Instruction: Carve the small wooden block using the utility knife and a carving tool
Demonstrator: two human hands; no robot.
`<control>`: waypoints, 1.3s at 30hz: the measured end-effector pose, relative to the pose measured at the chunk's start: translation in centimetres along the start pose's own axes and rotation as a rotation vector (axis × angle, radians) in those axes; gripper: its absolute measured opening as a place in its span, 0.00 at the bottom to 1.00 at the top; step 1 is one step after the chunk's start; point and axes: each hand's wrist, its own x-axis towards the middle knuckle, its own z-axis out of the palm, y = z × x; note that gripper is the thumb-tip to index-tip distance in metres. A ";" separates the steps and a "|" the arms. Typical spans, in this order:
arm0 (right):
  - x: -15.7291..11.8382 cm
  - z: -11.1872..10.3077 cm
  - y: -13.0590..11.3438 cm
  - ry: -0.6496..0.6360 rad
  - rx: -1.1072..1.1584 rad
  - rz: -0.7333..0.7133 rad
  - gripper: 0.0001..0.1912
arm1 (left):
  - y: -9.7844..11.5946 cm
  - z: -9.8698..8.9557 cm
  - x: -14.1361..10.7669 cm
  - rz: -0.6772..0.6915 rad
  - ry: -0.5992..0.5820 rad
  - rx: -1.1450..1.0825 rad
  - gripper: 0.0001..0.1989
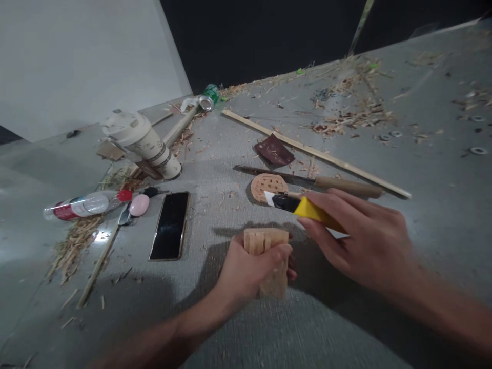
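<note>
My left hand is wrapped round a pale wood block that has notches cut into its top end. The block's lower part is partly covered by my fingers. In my right hand is a yellow utility knife, its blade out and pointing left, above and to the right of the block. Knife and block are apart. Just behind the blade tip lies a round carved wooden disc with cut-out marks. Behind the disc lies a file with a wooden handle, partly hidden by my right hand.
A dark red sandpaper piece and a long wooden strip lie farther back. On the left are a phone, a plastic bottle, a paper cup and wood shavings. A green can lies at the back; metal washers lie right.
</note>
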 end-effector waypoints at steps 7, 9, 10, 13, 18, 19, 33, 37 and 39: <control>0.3 -0.1 0.6 -0.095 0.155 -0.093 0.08 | 0.1 -2.4 1.0 0.182 0.038 0.097 0.14; 0.3 0.0 0.5 -0.120 0.155 -0.115 0.08 | 0.2 -2.7 1.1 0.215 0.014 0.109 0.13; 0.3 0.0 0.4 -0.133 0.154 -0.124 0.08 | 0.2 -2.8 1.1 0.223 -0.005 0.109 0.13; 0.3 0.0 0.2 -0.162 0.165 -0.151 0.10 | 0.4 -2.6 1.0 0.240 -0.054 0.103 0.15; 0.4 -0.1 0.3 -0.217 0.204 -0.177 0.11 | 0.8 -2.3 0.8 0.199 -0.010 0.095 0.18; 0.4 -0.1 0.4 -0.224 0.206 -0.178 0.11 | 0.8 -2.3 0.7 0.202 0.000 0.107 0.17; 0.1 0.3 -0.7 -0.059 -0.004 -0.103 0.11 | 0.0 -0.5 -0.2 0.145 0.096 0.129 0.17; 0.2 0.1 0.1 -0.047 0.014 -0.056 0.12 | 0.0 -0.3 -0.2 0.032 0.003 0.015 0.21; 0.1 0.0 0.6 -0.059 0.064 -0.064 0.11 | 0.1 -1.1 0.4 0.099 0.064 0.063 0.21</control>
